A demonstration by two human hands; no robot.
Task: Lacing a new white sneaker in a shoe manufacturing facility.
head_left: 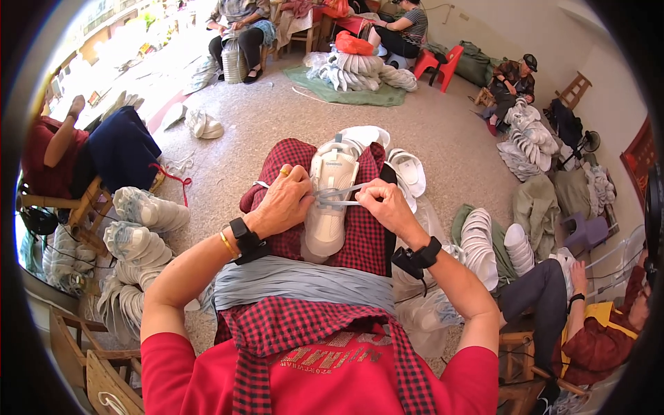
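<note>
A white low-top sports shoe (330,200) lies sole-down on the person's lap, on a red-and-black checked cloth apron (360,235), its toe pointing away from the body. The left hand (283,202), with a gold ring on one finger, rests against the left side of the shoe with its fingers curled in, pinching a pale grey flat shoelace (342,195) near the eyelets. The right hand (384,204) sits just to the right of the shoe, fingers closed tight on the other stretch of the same lace, which runs taut across the top of the shoe between the two hands. Both wrists carry black bands, and a gold bangle shows on the left forearm. Below the shoe, nearer the body, a thick bundle of pale grey laces (304,280) lies draped across the lap. Just beyond the shoe, to its right, two more white shoes (408,173) lie on the speckled floor (443,138). Well left of the shoe, stacks of white shoes (142,228) lean beside a wooden chair (83,204). Right of the shoe, another row of white shoes (484,245) rests on an olive cloth. Far beyond the shoe, other people sit on low stools with heaps of white shoes about them, and a red plastic stool (443,66) stands near one heap.
</note>
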